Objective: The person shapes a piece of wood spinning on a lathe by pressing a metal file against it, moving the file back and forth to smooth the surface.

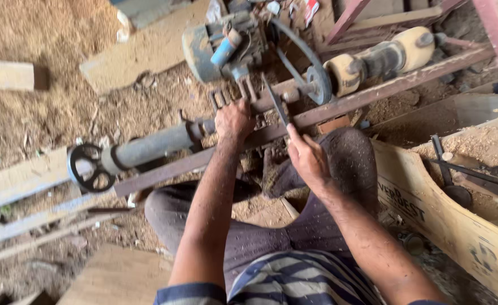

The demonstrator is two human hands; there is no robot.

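— Why is the left hand (235, 120) down on the rail (339, 107)?
— It braces there, fingers closed over it; just beside, the right hand (307, 158) pinches a chisel (275, 101) angled toward the pulley (318, 85).

1. The lathe bed rail (339, 107) is bare metal, rusty brown and matt.
2. The tailstock tube (153, 146) is dull grey metal, with a black metal handwheel (86, 168).
3. The chisel (275, 101) is dark, matt steel.
4. The motor (220, 48) is painted metal, dusty and worn.
5. The wooden crate (458, 226) is pale, rough timber.
6. The floor (45, 34) lies under coarse sawdust.
7. The trousers (316, 226) are dusty grey cloth.
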